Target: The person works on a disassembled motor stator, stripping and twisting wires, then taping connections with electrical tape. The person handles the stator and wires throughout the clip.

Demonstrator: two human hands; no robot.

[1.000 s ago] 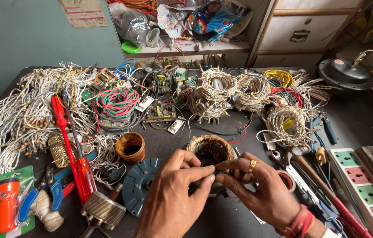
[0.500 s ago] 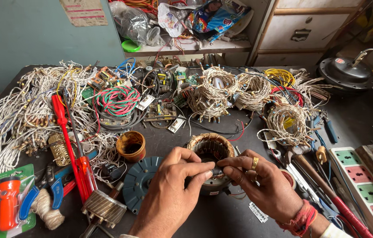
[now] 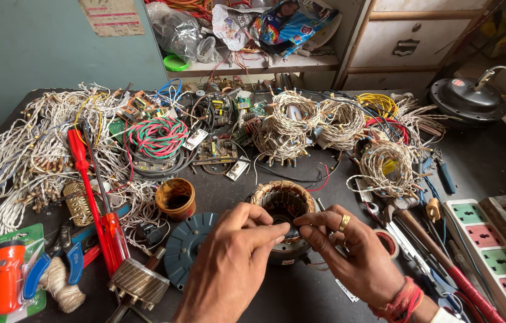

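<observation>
A round motor stator with copper windings [image 3: 281, 197] lies on the dark workbench [image 3: 300, 293] near the front middle. My left hand [image 3: 229, 263] and my right hand [image 3: 354, 257] meet over its near rim, fingertips pinched together on something thin at the winding; what they pinch is too small to tell. The right hand wears a gold ring and red thread at the wrist. A blue-grey round motor cover [image 3: 184, 242] lies just left of my left hand.
Red screwdrivers [image 3: 94, 203], blue-handled pliers [image 3: 70, 260], an orange tool in a green pack [image 3: 9, 275], a brown tape roll [image 3: 176, 197], wire bundles [image 3: 20, 155], circuit boards [image 3: 214, 149], a power strip [image 3: 495, 245], a fan motor [image 3: 468, 98].
Both hands have shifted slightly over the stator's near rim, with the fingertips drawn closer together. The stator and the tools around it stay where they were.
</observation>
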